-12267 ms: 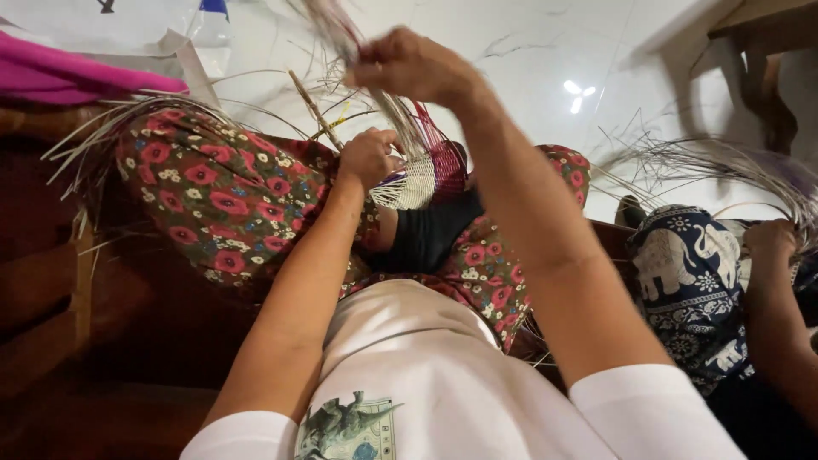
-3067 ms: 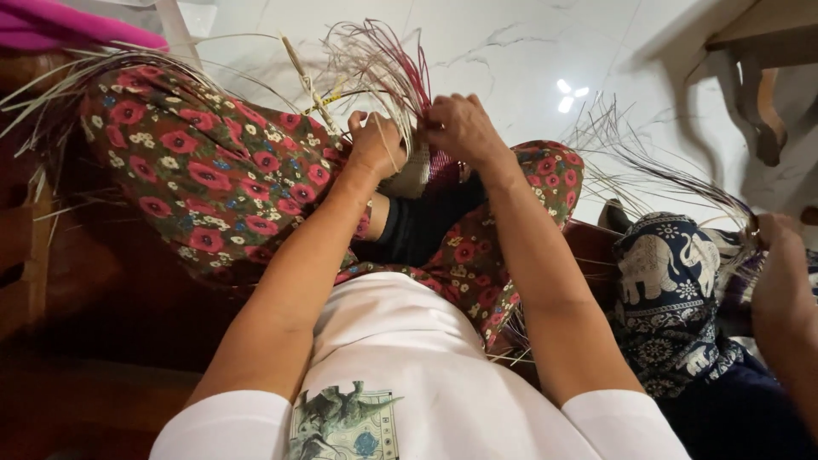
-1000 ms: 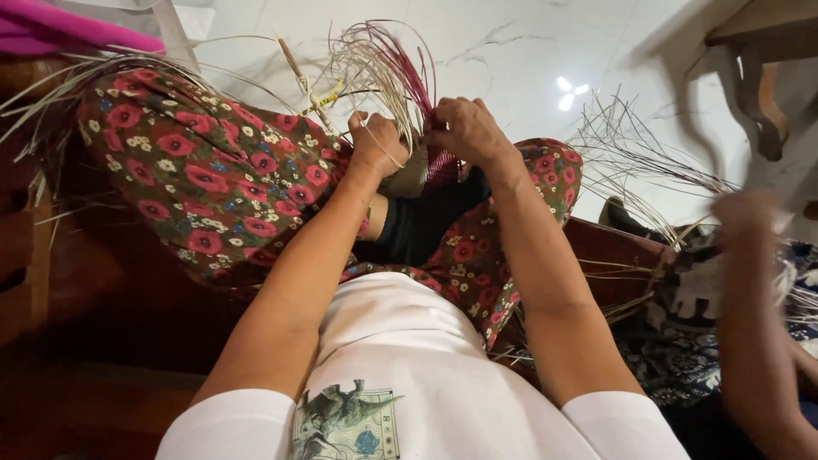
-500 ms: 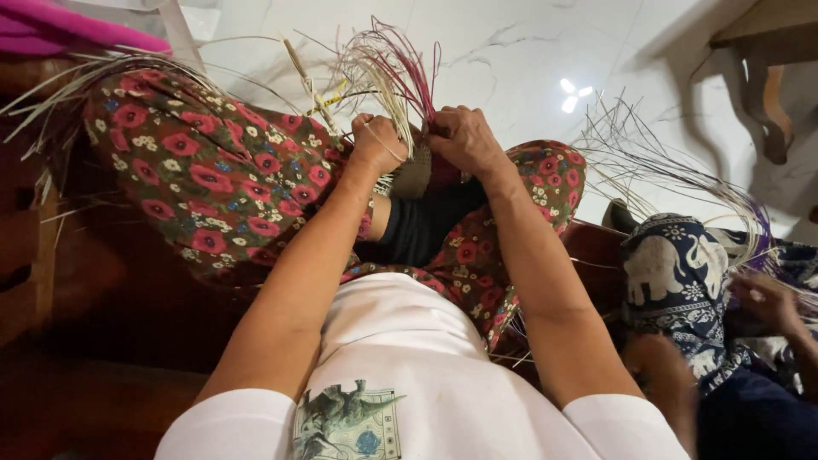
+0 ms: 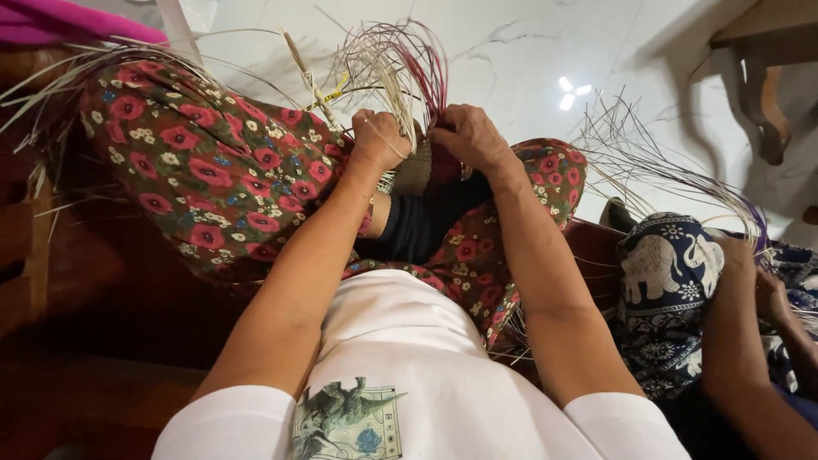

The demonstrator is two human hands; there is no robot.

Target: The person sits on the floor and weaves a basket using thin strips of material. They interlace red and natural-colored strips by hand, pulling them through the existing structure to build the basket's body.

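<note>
On the lap, left hand and right hand (two) pinch one woven piece.

A home turned craft corner — glossy white marble-patterned floor tiles, carved wooden furniture leg, dark wooden seat, people sitting low in patterned house clothes — loose weaving strands scattered about

No packages, signs or screens anywhere in view. Closest to a label: a square printed patch on the white shirt, low in the picture, grey-green creature figure with a blue spot, pale border.
</note>
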